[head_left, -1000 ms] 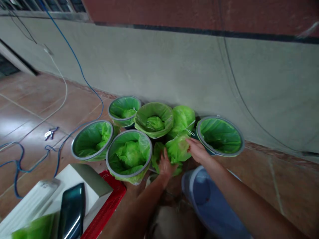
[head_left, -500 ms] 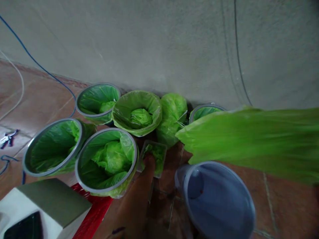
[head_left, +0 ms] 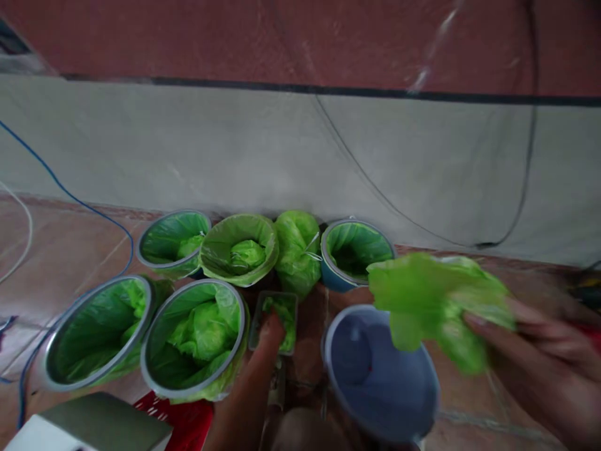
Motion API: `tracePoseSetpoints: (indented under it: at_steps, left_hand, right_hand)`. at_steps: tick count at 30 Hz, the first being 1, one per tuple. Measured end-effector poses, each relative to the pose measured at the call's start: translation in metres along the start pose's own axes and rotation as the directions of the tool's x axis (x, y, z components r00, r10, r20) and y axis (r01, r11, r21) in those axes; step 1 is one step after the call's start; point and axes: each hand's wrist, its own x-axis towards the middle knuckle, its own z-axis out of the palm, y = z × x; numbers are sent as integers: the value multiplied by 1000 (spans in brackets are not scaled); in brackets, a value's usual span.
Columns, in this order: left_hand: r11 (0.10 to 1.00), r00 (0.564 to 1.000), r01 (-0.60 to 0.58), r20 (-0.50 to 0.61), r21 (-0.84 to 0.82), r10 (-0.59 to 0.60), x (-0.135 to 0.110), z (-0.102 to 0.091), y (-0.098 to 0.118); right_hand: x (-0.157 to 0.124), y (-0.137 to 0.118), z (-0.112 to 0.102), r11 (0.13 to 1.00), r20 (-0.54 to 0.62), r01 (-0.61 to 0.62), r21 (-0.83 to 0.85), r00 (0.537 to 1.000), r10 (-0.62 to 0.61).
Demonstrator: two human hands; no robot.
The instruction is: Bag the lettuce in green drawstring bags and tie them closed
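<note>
My right hand (head_left: 530,357) pinches a bunched, thin light-green plastic bag (head_left: 441,307), held above the right side of the grey-blue bucket (head_left: 385,388). My left hand (head_left: 268,338) is at a small clear plastic box (head_left: 293,313) with crumpled green material inside. Its thumb reaches over the box's near rim, and the other fingers are hidden, apparently gripping the side. Left of the box stands a grey-rimmed bin (head_left: 241,326) lined with green plastic, with a bunched green bag in it. The grey-blue bucket has no liner, and a small red speck shows inside.
More green-lined bins (head_left: 51,351) stand at the left and along the wall (head_left: 188,144). A tied green bag (head_left: 295,244) sits among them, beside a blue bin (head_left: 333,275). A white box (head_left: 103,419) and red crate (head_left: 192,419) are at lower left. A blue cable (head_left: 61,178) crosses the floor.
The green bag has gone from stretched out and blurred to bunched in my right hand, which has come into view. My left hand stays at the clear box. The view has tilted up.
</note>
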Motion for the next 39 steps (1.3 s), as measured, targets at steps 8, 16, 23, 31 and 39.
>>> tracePoseSetpoints:
  at_steps: [8, 16, 23, 31, 39]
  left_hand:
    - [633, 718, 196, 550, -749, 428, -158, -67, 151]
    - [554, 832, -68, 260, -830, 491, -238, -72, 164]
    - [594, 796, -435, 19, -677, 605, -290, -68, 163]
    - [632, 702, -700, -160, -332, 694, -304, -76, 133]
    - [632, 721, -679, -174, -375, 671, -319, -75, 121]
  right_hand:
    - [-57, -38, 60, 880, 355, 403, -252, 884, -303]
    - [-144, -83, 9, 783, 330, 561, -271, 818, -472]
    - [-141, -78, -26, 806, 70, 284, -519, 954, -291]
    - [-138, -73, -50, 940, -78, 144, -309, 981, -176]
    - [-172, -56, -27, 985, -4, 147, -86, 989, -147]
